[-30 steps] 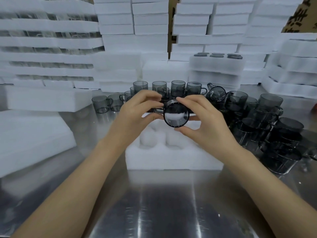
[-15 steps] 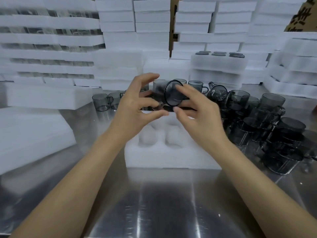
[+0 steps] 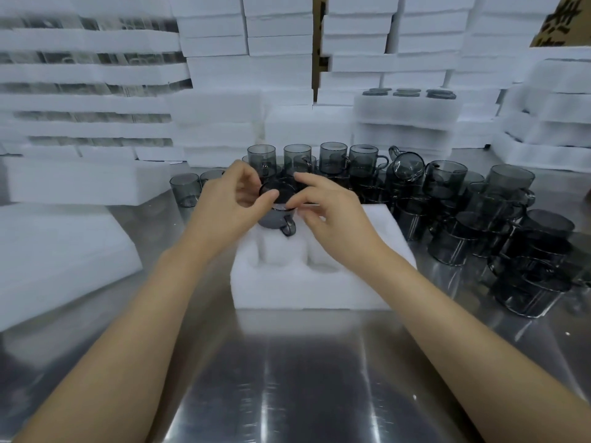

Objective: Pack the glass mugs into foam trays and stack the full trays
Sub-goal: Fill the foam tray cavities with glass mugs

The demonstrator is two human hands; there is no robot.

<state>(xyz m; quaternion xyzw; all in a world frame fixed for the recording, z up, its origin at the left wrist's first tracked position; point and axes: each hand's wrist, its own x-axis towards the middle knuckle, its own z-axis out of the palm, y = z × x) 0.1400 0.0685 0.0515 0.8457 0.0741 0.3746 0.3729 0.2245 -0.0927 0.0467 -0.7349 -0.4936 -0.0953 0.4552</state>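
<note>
— How many do we count, starting from the white moulded foam tray (image 3: 307, 292)?
— One tray. One smoky grey glass mug (image 3: 277, 215) above it, four upright mugs (image 3: 332, 156) rowed behind it, and two more mugs (image 3: 185, 190) behind-left.
— And to the right of it?
— A heap of mugs (image 3: 479, 219), too crowded for us to count.

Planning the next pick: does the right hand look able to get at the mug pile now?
Probably yes once freed: nothing blocks the mug pile beside the foam tray, but the right hand and left hand hold a mug.
</note>
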